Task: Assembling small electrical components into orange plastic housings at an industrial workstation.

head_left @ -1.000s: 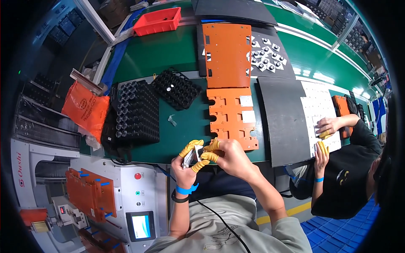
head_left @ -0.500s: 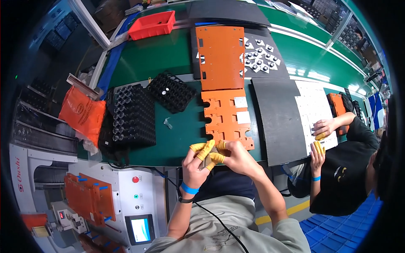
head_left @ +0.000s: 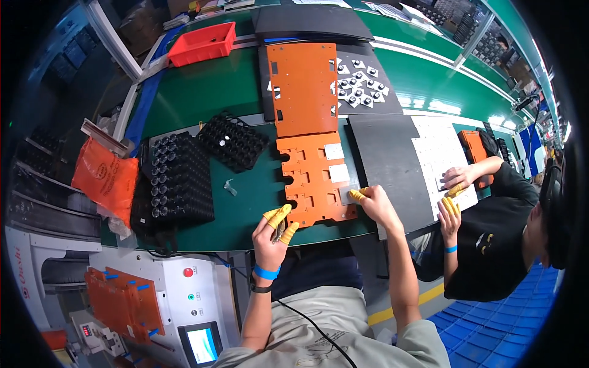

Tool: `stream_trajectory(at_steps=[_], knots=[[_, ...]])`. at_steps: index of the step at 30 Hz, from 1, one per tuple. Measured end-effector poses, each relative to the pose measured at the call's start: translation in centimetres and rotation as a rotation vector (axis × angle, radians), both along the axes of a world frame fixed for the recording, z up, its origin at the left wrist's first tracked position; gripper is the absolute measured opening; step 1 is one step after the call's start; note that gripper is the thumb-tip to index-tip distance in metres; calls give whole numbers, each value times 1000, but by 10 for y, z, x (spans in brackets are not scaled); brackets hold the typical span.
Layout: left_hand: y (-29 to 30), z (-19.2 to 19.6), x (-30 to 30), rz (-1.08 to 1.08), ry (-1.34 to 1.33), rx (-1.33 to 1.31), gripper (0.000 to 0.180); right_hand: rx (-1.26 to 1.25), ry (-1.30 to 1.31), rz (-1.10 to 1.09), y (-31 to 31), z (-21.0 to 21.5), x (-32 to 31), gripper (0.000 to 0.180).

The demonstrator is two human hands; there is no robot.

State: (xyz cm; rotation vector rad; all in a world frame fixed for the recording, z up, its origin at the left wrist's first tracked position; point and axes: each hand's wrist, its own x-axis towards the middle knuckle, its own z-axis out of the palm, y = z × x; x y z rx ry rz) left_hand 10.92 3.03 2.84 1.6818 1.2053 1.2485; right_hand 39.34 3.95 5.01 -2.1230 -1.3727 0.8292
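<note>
Hands at an orange fixture plate on a green bench.
Head view: the left hand (head_left: 274, 230), fingers curled, pinches a small dark part at the plate's near-left corner; the right hand (head_left: 375, 205), loosely open, presses yellow-capped fingertips (head_left: 357, 195) on a clear film piece (head_left: 351, 194) at the orange plate (head_left: 315, 181)'s right edge, beside a black sheet (head_left: 392, 162).

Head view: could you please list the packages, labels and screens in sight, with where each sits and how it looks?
Small screen: on the white machine, lower left; rectangular, glowing blue-white, dark frame.
Orange plastic bag: left table edge beside the black trays; crumpled, dark print.
Pale labels: on the near orange fixture plate; small whitish rectangles.
Red bin: far left of the table; open, rectangular.
</note>
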Motion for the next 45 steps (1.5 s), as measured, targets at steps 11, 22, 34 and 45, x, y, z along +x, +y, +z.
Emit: stream_trajectory(at_steps=[11, 22, 34, 45], knots=[[1, -7, -6, 11, -86, -39, 35, -414, 33, 244, 34, 8, 6, 30], [-5, -26, -17, 82, -445, -250, 29, -245, -56, 121, 16, 1, -11, 35], [-19, -40, -112, -240, -1348, -759, 52, 351, -273, 630, 69, 86, -188, 26], [-30, -27, -125, -132, -1417, -789, 38, 603, -288, 590, 176, 80, -342, 31]])
